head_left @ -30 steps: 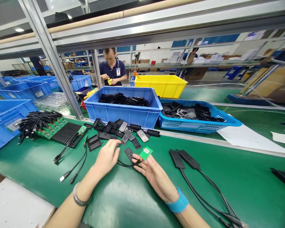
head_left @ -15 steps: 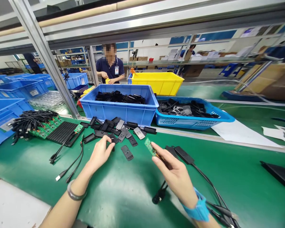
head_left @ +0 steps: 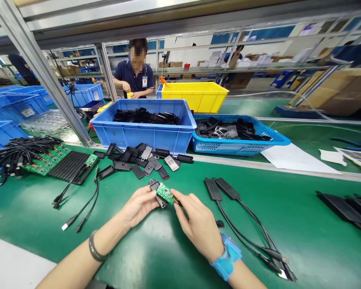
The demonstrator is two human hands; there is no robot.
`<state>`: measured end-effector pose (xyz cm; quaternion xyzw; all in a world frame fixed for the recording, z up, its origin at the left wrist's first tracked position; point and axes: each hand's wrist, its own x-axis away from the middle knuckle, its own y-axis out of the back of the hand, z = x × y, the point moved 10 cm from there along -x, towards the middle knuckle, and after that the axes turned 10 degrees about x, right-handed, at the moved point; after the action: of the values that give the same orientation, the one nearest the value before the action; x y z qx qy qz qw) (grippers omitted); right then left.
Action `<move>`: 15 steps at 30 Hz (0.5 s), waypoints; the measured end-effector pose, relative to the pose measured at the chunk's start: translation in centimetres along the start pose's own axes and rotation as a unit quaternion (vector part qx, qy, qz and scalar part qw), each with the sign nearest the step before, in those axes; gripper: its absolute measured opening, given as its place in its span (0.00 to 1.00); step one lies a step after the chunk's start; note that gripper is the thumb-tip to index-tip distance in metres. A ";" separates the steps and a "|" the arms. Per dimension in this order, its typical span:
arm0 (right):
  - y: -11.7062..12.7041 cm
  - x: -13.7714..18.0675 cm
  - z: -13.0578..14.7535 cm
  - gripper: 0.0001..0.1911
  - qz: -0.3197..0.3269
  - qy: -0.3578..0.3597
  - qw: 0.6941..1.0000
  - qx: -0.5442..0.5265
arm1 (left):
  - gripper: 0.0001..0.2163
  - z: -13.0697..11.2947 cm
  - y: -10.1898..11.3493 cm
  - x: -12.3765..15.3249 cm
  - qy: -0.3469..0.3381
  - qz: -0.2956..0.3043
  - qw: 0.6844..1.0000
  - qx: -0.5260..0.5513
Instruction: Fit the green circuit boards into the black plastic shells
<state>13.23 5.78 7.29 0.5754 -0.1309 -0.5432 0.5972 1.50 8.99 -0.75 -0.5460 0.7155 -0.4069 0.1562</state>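
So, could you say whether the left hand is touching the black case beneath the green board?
Touching: the head view shows the left hand holding the black case, thumb at its edge.

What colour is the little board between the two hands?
Green, with tiny parts dotted over it; the little board shows best in the head view.

Your landmark is the slanted aluminium-profile post (head_left: 45, 68). From its upper part, an aluminium beam (head_left: 87, 22) stretches rightward above your green-topped workbench (head_left: 303, 233), whose glossy surface reflects pale light near you. A second aluminium upright (head_left: 106, 72) stands just right of the post. Farther back and right of it, you see a long green-topped table (head_left: 192, 71) before a white wall (head_left: 195, 52) with blue panels (head_left: 266, 34). Well right of the post stands a blue stool (head_left: 281, 79) on grey floor (head_left: 252, 89).
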 end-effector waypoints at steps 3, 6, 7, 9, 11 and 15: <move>-0.4 0.0 -0.3 0.19 0.006 -0.021 0.999 -0.049 | 0.21 0.0 0.2 0.2 -0.022 -0.014 0.999 -0.041; -0.4 0.0 0.0 0.20 0.001 -0.025 0.997 -0.074 | 0.23 0.3 0.5 0.2 -0.038 -0.032 0.998 -0.050; -0.4 0.0 0.2 0.20 0.001 -0.020 0.997 -0.080 | 0.23 0.4 0.5 0.1 -0.042 -0.034 0.997 -0.050; -0.5 0.0 0.5 0.21 0.005 -0.010 0.996 -0.092 | 0.23 0.5 0.6 0.1 -0.047 -0.037 0.997 -0.051; -0.7 0.0 0.7 0.22 0.012 -0.001 0.995 -0.100 | 0.25 0.5 0.7 0.0 -0.047 -0.040 0.997 -0.053; -1.3 0.1 0.8 0.24 0.025 0.016 0.996 -0.083 | 0.27 0.7 0.6 0.1 -0.035 -0.029 0.997 -0.054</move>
<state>11.98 5.56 6.40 0.5287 -0.0902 -0.5277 0.6587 1.56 8.65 -1.58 -0.5885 0.7140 -0.3527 0.1395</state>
